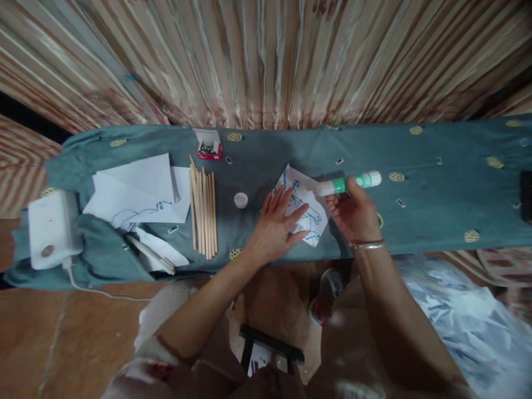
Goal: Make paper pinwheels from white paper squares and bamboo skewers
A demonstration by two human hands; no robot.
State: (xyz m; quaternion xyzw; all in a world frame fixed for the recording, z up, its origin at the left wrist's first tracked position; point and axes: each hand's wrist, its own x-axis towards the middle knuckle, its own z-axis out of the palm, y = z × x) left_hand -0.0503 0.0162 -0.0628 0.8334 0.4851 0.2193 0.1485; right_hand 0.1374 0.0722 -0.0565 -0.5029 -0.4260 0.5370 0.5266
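Observation:
My left hand [276,224] lies with fingers spread on a white sheet of paper [305,194] that bears blue line drawings. In my right hand [355,213] is a white and green glue stick [369,179], gripped around its middle. The uncapped end of the glue stick points left, over the paper's right edge; whether it touches the paper I cannot tell. A round white cap [240,200] sits on the cloth to the left of my left hand.
Several wooden sticks [203,213] lie side by side left of the cap. Behind them stands a small red box [209,151] of metal pieces. White papers [133,185], a pen [152,255] and a white corded device [52,230] occupy the left. A striped curtain [266,66] hangs behind.

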